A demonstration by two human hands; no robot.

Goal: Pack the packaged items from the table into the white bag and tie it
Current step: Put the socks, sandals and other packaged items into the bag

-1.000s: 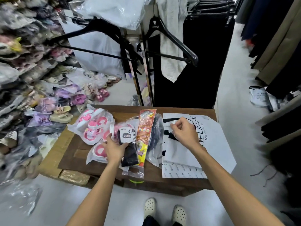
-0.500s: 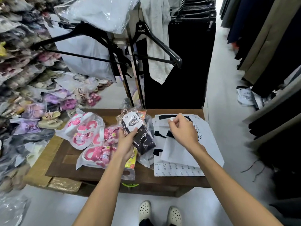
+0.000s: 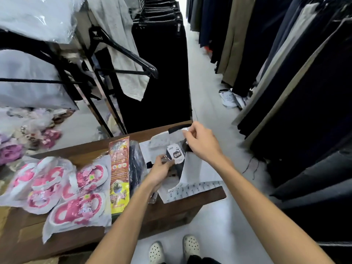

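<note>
At the right end of the brown wooden table [image 3: 171, 210], the right hand [image 3: 202, 141] pinches up the rim of the white printed plastic bag [image 3: 200, 174] while the left hand [image 3: 159, 171] grips a clear-wrapped pack of black socks [image 3: 176, 155] at the bag's mouth. That pack looks light, soft and slippery, so holding its lower end seems wise.

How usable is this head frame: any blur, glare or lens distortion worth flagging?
Head view: strong wide-angle bending at the edges, clothes racks lean outward; soft motion blur throughout, worst on the shoes at far left; glare on the clear plastic cover top left; the sock pack label stays only partly legible; both hands are evenly lit, no harsh shadows.
</note>
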